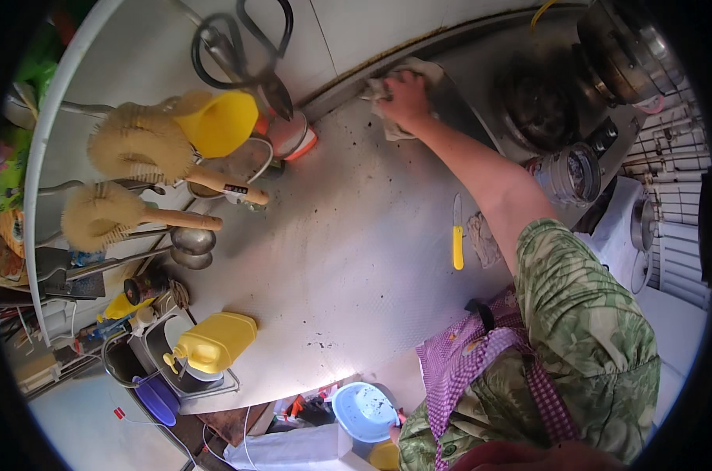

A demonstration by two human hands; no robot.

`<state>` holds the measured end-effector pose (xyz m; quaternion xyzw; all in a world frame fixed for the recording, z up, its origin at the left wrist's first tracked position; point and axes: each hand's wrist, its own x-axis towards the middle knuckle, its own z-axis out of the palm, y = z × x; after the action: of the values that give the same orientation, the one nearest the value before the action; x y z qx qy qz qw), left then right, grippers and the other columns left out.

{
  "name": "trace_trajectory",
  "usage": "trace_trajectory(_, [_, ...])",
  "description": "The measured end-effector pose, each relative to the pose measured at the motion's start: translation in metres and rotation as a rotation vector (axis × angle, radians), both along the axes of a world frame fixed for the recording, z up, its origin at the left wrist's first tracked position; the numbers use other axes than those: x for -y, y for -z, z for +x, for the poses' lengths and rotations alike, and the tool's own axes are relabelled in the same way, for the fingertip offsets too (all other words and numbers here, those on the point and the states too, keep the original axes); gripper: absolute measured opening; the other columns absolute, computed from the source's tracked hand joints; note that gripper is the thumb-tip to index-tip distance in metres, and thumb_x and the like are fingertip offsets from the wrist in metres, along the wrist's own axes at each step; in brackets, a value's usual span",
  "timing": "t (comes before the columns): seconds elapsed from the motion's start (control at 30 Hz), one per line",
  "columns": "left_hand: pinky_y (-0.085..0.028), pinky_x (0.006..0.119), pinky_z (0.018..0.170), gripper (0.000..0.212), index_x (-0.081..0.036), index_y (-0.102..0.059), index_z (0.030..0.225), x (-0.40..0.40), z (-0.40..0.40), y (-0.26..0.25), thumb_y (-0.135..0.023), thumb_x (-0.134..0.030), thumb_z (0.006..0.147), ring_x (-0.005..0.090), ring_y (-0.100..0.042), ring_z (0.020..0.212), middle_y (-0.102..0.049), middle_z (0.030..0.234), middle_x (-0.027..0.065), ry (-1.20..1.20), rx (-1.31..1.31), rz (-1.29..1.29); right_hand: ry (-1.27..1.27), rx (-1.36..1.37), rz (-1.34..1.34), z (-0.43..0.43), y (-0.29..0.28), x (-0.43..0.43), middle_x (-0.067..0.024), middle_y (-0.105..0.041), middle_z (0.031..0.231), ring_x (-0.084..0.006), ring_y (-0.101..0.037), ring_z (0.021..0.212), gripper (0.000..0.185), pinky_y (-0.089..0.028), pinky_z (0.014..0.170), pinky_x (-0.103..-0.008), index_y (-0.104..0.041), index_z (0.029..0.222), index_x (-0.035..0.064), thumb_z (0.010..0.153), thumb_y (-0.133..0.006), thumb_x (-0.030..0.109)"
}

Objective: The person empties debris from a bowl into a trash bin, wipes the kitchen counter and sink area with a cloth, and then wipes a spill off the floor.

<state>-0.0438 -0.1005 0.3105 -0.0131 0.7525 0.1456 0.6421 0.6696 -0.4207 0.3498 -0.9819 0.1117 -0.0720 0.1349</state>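
Note:
My right hand (407,100) presses a crumpled, stained cloth (391,126) onto the stainless-steel counter (332,247), close to the wall and beside the stove. Dark crumbs are scattered over the counter's surface. Low at the counter's front edge, my left hand (396,431) grips the rim of a light blue plastic basin (361,406); dark bits lie inside it. Part of that hand is hidden by the sleeve. Beneath my right forearm lies a knife with a yellow handle (458,248), its blade pointing at the wall. Next to it is a crumpled greyish rag or pad (484,240).
A gas stove (535,106) with a metal pot (623,53) and a glass jar (573,173) stands at the right. Brushes (138,141), scissors (244,59) and ladles (193,241) hang at the left. A yellow jug (223,341) stands by the sink (173,385).

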Motion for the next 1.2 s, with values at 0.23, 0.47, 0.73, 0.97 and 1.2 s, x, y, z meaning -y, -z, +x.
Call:
trace_trajectory(0.23, [-0.049,0.032,0.083,0.032,0.009,-0.050,0.103,-0.001,-0.020,0.001,-0.040,-0.002,0.075,0.0244,-0.058,0.090,-0.058,0.098,0.0167,-0.103,0.000,-0.003,-0.694,-0.051,0.419,-0.037,0.020,-0.050,-0.0127,-0.051,0.109,-0.0319,-0.043,0.106,0.036,-0.037,0.090,-0.0395,-0.060,0.096,0.0073,0.063,-0.064,0.022])
trace_trajectory(0.47, [-0.049,0.032,0.083,0.032,0.009,-0.050,0.103,-0.003,-0.031,-0.004,-0.040,-0.002,0.075,0.0245,-0.058,0.090,-0.058,0.098,0.0169,-0.144,-0.003,0.003,-0.369,0.299,0.264,-0.017,0.027,-0.072,-0.0115,-0.050,0.113,-0.0323,-0.042,0.107,0.033,-0.037,0.089,-0.0377,-0.061,0.093,0.0088,0.062,-0.064,0.019])
trace_trajectory(0.73, [-0.049,0.032,0.083,0.032,0.009,-0.050,0.104,-0.001,-0.035,-0.004,-0.040,-0.001,0.075,0.0246,-0.058,0.090,-0.058,0.099,0.0171,-0.182,0.022,-0.010,-0.776,-0.022,0.625,-0.051,0.015,-0.066,-0.0082,-0.054,0.107,-0.0214,-0.048,0.101,0.032,-0.040,0.087,-0.0340,-0.061,0.097,0.0082,0.066,-0.062,0.013])
trace_trajectory(0.97, [-0.049,0.032,0.083,0.033,0.009,-0.050,0.104,0.000,-0.056,-0.004,-0.040,-0.001,0.075,0.0247,-0.058,0.090,-0.058,0.099,0.0173,-0.215,0.021,-0.016,-0.222,0.176,0.302,-0.019,0.006,0.050,-0.0097,-0.055,0.107,-0.0227,-0.050,0.100,0.031,-0.041,0.085,-0.0344,-0.060,0.101,0.0076,0.070,-0.058,0.013])
trace_trajectory(1.2, [-0.049,0.032,0.084,0.033,0.009,-0.050,0.105,0.010,-0.078,0.019,-0.040,-0.001,0.074,0.0247,-0.058,0.090,-0.058,0.099,0.0175,-0.320,0.110,-0.041,-0.768,-0.003,0.330,-0.117,0.017,-0.084,-0.0095,-0.052,0.112,-0.0296,-0.045,0.103,0.027,-0.038,0.086,-0.0391,-0.060,0.090,0.0086,0.063,-0.059,0.011])
